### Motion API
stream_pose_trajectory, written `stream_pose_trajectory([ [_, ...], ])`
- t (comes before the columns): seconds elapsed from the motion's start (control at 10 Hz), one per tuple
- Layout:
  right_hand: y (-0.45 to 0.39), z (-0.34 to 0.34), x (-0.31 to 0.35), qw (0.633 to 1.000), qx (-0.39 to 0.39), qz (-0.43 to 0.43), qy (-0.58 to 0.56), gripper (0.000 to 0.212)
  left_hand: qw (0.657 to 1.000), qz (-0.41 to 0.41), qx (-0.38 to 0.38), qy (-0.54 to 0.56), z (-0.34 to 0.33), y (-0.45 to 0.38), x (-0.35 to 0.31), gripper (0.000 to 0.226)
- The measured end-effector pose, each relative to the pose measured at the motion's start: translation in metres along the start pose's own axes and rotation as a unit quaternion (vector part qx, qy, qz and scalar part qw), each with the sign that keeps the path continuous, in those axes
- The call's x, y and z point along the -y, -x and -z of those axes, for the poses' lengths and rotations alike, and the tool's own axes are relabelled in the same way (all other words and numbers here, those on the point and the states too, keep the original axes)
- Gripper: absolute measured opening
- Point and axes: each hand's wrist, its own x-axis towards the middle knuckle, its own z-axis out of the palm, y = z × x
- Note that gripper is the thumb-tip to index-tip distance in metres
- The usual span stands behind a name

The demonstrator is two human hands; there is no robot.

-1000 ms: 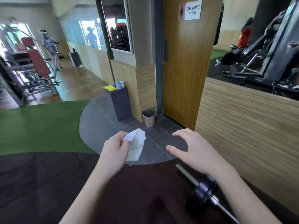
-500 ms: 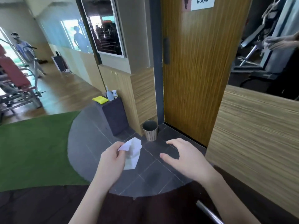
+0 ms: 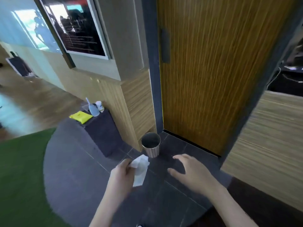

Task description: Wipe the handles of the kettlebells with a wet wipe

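My left hand point(image 3: 122, 175) pinches a crumpled white wet wipe point(image 3: 140, 169), which hangs from my fingers over the dark tiled floor. To its right my right hand point(image 3: 190, 172) is held out, fingers spread and relaxed, holding nothing. A small round bin point(image 3: 151, 147) with a ribbed pale wall and a dark inside stands on the tiles just beyond the wipe, at the foot of the wooden door. No kettlebell is in view.
A dark box stand point(image 3: 101, 131) left of the bin carries a yellow wipe pack point(image 3: 80, 117) and bottles point(image 3: 94, 108). Behind the bin is a wooden door point(image 3: 213, 71); a wood-panelled wall point(image 3: 268, 145) is on the right. Green turf point(image 3: 19, 169) lies to the left.
The view has moved closer to the bin and door; the barbell on the dark mat has dropped out of sight. Both hands keep their poses, the left still holding the wipe.
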Motion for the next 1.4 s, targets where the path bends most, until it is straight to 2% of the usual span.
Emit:
stream_pose_trajectory([
  [0.1,-0.064,-0.008,0.025,0.999,-0.002,-0.044,-0.028,0.07,0.999,-0.028,0.016,-0.025,0.014,-0.085,0.018,0.016],
  [0.3,-0.179,-0.013,0.044,0.99,-0.023,-0.115,-0.078,0.068,0.997,0.012,0.079,-0.021,0.025,-0.227,0.018,0.022],
  [0.5,-0.317,-0.008,0.05,0.985,-0.036,-0.143,-0.087,0.063,0.994,0.004,0.109,-0.026,0.01,-0.382,0.009,0.02],
  [0.7,-0.424,0.011,0.047,0.981,-0.037,-0.17,-0.09,0.06,0.991,0.002,0.13,-0.02,-0.01,-0.512,-0.01,0.036],
  [0.8,-0.463,0.024,0.048,0.975,-0.038,-0.198,-0.098,0.06,0.985,-0.025,0.165,-0.05,-0.021,-0.568,-0.017,0.027],
  [0.9,-0.493,0.033,0.05,0.972,-0.047,-0.209,-0.095,0.061,0.98,-0.056,0.173,-0.078,-0.034,-0.608,-0.026,0.032],
  [1.0,-0.526,0.033,0.054,0.969,-0.049,-0.225,-0.087,0.062,0.962,-0.099,0.217,-0.131,-0.052,-0.652,-0.026,0.027],
  [1.1,-0.551,0.032,0.062,0.962,-0.052,-0.252,-0.09,0.063,0.913,-0.128,0.311,-0.232,-0.066,-0.692,-0.024,0.023],
  [1.2,-0.565,0.028,0.067,0.955,-0.044,-0.278,-0.094,0.064,0.882,-0.161,0.344,-0.28,-0.069,-0.721,-0.015,0.016],
  [1.3,-0.572,0.023,0.072,0.951,-0.061,-0.289,-0.094,0.062,0.878,-0.163,0.362,-0.268,-0.062,-0.739,-0.006,0.02],
  [1.4,-0.578,0.018,0.077,0.946,-0.074,-0.302,-0.094,0.06,0.899,-0.152,0.343,-0.225,-0.056,-0.75,0.006,0.024],
])
